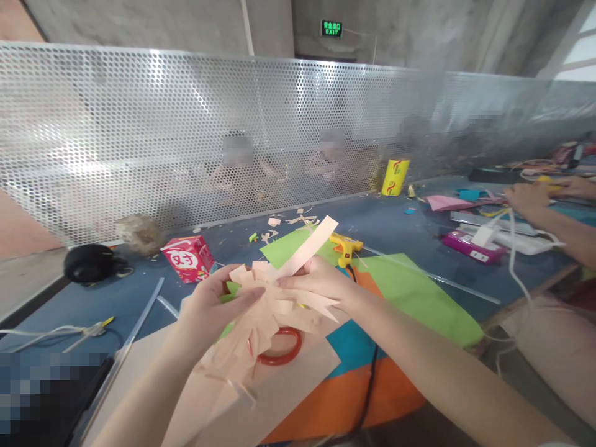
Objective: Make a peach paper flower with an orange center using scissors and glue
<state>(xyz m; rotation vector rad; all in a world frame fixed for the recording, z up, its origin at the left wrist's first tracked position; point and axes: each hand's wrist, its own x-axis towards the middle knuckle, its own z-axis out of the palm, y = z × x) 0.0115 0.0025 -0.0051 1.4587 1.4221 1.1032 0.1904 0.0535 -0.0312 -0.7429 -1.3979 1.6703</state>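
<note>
Watching this remotely, I'd say keep the left hand point(212, 307) pinched tight on the middle of the peach paper-strip bundle point(261, 310), held up over the table point(139, 292), while the right hand point(316, 282) grips one strip and folds it gently so nothing tears.

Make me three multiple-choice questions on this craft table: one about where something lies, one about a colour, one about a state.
1. Where is the glue gun?
A. On the green sheet beyond the hands
B. In the left hand
C. On the floor

2. What colour is the ring under the paper strips?
A. Blue
B. Red
C. Yellow

3. What are the hands doing?
A. Resting flat
B. Both gripping the strips
C. Only one gripping

Key: A, it lies on green paper; B, the ring is red; B, left hand and right hand both grip the bundle.
</note>
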